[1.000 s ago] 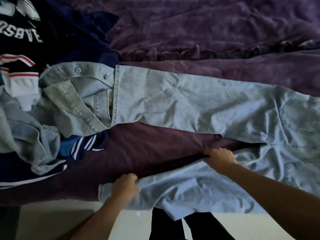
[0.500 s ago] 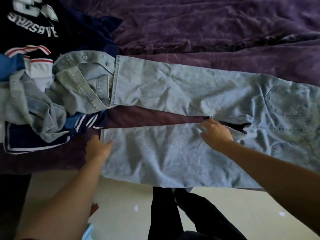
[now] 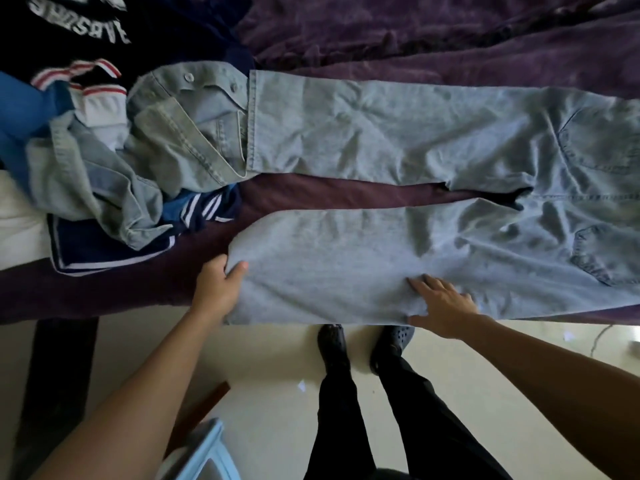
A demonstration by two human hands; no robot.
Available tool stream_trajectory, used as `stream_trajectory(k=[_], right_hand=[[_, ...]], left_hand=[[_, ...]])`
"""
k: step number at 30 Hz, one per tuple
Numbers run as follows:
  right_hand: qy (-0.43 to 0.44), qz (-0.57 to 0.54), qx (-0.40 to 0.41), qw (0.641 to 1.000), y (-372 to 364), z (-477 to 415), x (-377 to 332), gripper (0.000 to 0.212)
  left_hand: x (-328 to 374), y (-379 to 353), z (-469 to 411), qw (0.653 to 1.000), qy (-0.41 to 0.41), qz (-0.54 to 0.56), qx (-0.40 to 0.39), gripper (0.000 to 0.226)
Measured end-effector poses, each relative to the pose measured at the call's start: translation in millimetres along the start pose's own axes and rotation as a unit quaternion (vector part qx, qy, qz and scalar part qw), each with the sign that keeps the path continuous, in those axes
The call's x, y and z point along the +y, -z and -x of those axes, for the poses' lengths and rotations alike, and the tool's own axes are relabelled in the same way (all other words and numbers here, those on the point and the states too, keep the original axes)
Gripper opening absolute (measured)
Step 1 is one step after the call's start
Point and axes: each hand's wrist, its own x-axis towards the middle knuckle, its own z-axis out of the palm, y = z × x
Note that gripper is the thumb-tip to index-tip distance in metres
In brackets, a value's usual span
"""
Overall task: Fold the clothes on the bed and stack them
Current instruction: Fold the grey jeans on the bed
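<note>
The light jeans (image 3: 381, 133) lie spread across the purple bed (image 3: 450, 36), legs parted and waist to the person's right, ready for one leg to be laid on the other. The left hand (image 3: 218, 289) pinches the near leg's hem, thumb on top, probably to pull it taut. The right hand (image 3: 445, 308) rests flat on the same leg, fingers spread, pinning and smoothing it. A heap of unfolded clothes (image 3: 104, 168) waits beside the hems.
</note>
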Motion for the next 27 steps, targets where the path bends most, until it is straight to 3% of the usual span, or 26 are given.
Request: stream_trajectory(k=[3, 5, 9, 12, 18, 21, 27], right_hand=[[0.011, -0.017, 0.031, 0.999, 7, 11, -11, 0.094], [0.015, -0.005, 0.031, 0.999, 9, 19, -17, 0.095], [0.006, -0.012, -0.007, 1.000, 4, 44, -17, 0.081], [-0.022, -0.031, 0.004, 0.999, 10, 67, 8, 0.067], [-0.147, -0.066, 0.099, 0.982, 26, 105, 137, 0.049], [-0.188, -0.016, 0.140, 0.972, 35, 112, 222, 0.047], [-0.168, 0.088, 0.168, 0.967, 38, 76, 367, 0.073]], left_hand=[[21, 34, -17, 0.989, -0.088, -0.111, 0.032, 0.029], [25, 40, -26, 0.975, -0.061, -0.210, 0.043, 0.026], [14, 29, -17, 0.944, 0.070, -0.322, 0.024, 0.053], [33, -7, 3, 0.936, -0.002, -0.351, 0.000, 0.042], [128, -130, 73, 0.926, -0.157, -0.317, -0.129, 0.023], [180, -201, 110, 0.906, -0.229, -0.320, -0.157, 0.018], [246, -358, 156, 0.881, -0.296, -0.304, -0.209, 0.028]])
